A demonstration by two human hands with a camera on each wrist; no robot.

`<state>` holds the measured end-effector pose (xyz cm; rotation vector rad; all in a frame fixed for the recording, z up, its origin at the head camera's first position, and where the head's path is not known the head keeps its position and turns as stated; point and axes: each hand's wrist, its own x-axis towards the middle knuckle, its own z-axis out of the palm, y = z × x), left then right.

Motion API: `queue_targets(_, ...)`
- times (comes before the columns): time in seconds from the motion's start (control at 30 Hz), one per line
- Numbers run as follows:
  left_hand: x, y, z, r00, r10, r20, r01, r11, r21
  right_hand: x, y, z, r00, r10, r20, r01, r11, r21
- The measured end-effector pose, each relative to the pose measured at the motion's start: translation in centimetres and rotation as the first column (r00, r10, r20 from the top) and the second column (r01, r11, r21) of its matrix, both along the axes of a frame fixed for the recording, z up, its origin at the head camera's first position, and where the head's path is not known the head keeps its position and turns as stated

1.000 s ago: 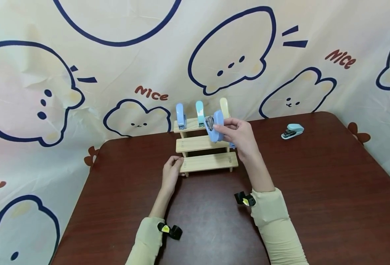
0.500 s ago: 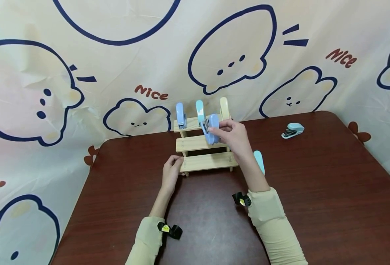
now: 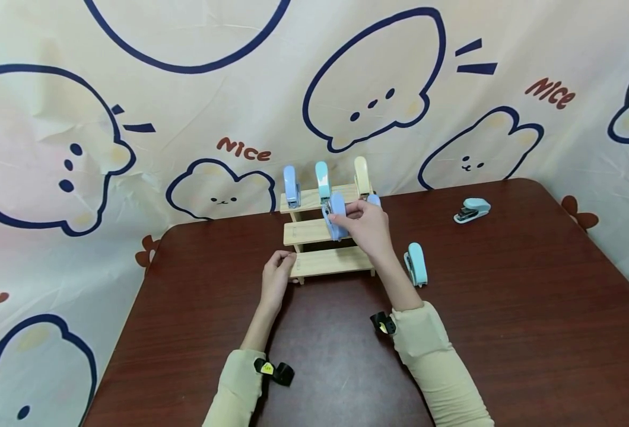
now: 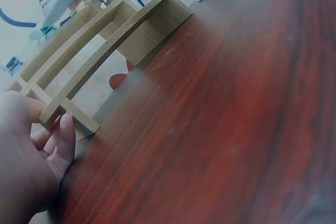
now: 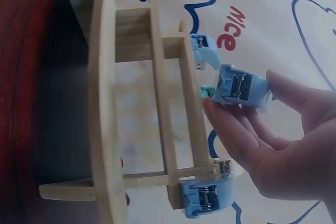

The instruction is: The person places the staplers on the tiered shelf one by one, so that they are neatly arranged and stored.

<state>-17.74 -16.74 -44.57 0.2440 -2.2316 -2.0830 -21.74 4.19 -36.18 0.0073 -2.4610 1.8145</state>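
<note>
Left hand point(image 3: 276, 276), bare: the left end of the lowest tier is pinched between thumb and fingers. Rack point(image 3: 336, 262), pale wood, three stepped plank tiers, fine grain, stood on a dark red-brown wood-grain table point(image 3: 325, 367) between the forearms. On its top tier, left to right, three are stood upright: a periwinkle-blue stapler point(image 3: 291, 187), a turquoise stapler point(image 3: 323, 181) and a cream stapler point(image 3: 362, 175).

Held stapler point(image 3: 337, 216): periwinkle blue, rounded plastic body, metal parts exposed at one end, roughly upright. It is gripped between the thumb and fingers of the bare right hand point(image 3: 369, 228), before the middle tier, well apart from the left hand; contact with the tier cannot be told.

Second blue stapler point(image 3: 374, 200), partly hidden by the right hand: placed at the middle tier's right end. Pale turquoise stapler point(image 3: 416, 264): set on the table, just beside the right forearm. Light-blue stapler point(image 3: 472, 210): laid farthest right.
</note>
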Motion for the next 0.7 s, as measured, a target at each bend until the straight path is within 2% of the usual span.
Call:
queue_targets(0.4,-0.1,0.0,0.1,1.0,0.0,0.006,0.0,1.0,0.0,-0.6,-0.8,-1.7,1.0,-0.022,-0.003,0.022,0.994,0.103)
queue_targets(0.63,-0.1,0.0,0.1,1.0,0.001,0.012,-0.001,1.0,-0.007,-0.6,-1.4,-2.2,0.996,-0.046,-0.081,0.057,0.989,0.139)
queue_targets(0.7,-0.5,-0.1,-0.6,1.0,0.004,0.02,-0.004,1.0,-0.01,-0.6,-1.6,-2.3,0.994,-0.048,-0.102,0.063,0.986,0.152)
